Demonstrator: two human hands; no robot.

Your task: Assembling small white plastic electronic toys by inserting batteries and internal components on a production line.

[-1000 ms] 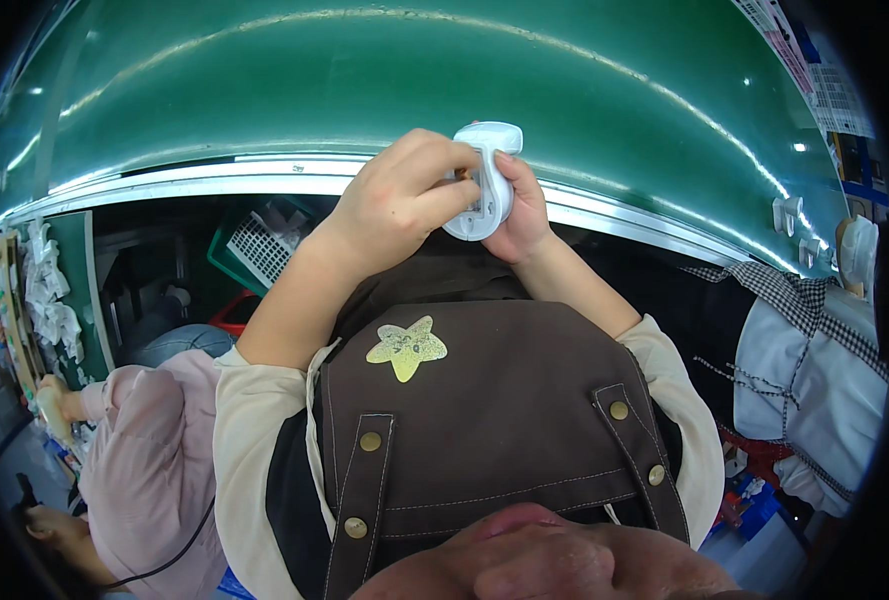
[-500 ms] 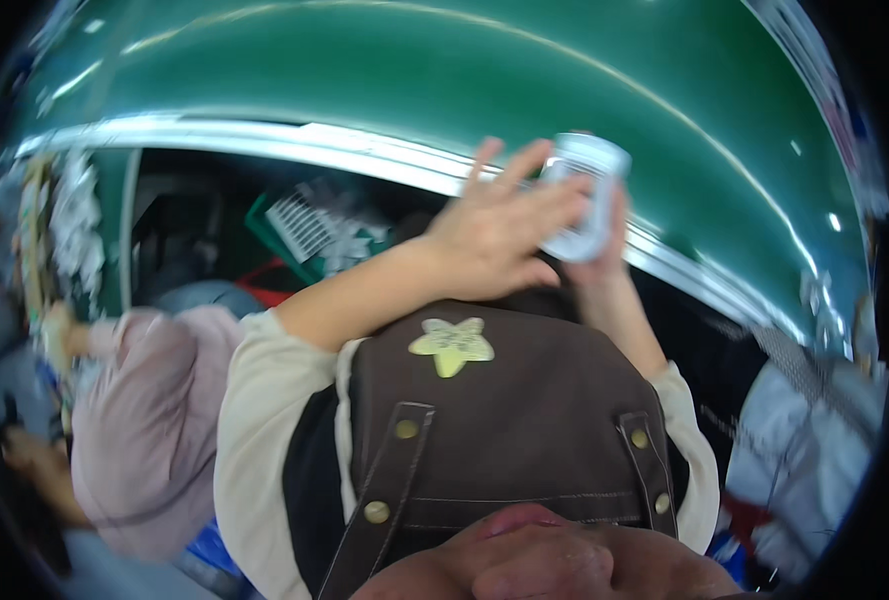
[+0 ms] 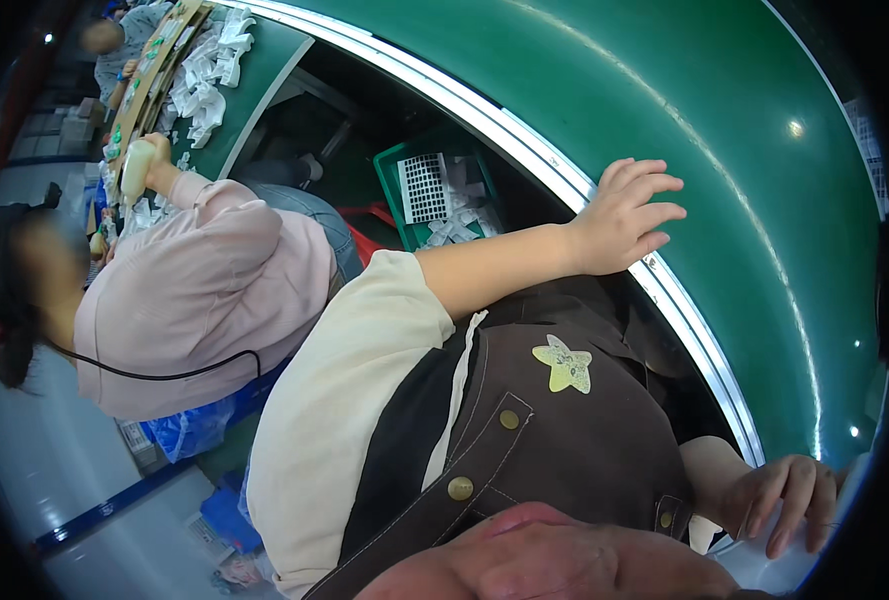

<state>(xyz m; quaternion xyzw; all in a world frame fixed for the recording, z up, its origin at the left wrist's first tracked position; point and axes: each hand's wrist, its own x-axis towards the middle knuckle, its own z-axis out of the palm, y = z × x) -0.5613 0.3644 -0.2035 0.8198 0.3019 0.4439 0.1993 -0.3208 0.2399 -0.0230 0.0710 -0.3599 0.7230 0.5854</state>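
I see my left hand (image 3: 624,215) resting open, fingers spread, on the metal-edged green surface (image 3: 724,130), my right hand (image 3: 779,500) open beside its rim, both empty.

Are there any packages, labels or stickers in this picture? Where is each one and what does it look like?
Star sticker: on the chest of the brown apron, star-shaped, pale yellow-green.
Green crate: under the green table's edge, left of the left hand, holding small white pieces and a white gridded sheet.
Blue bag: beside the neighbouring person in pink, crumpled, shiny.
White pieces: heaped on the table, upper left.
No screens or signs show.
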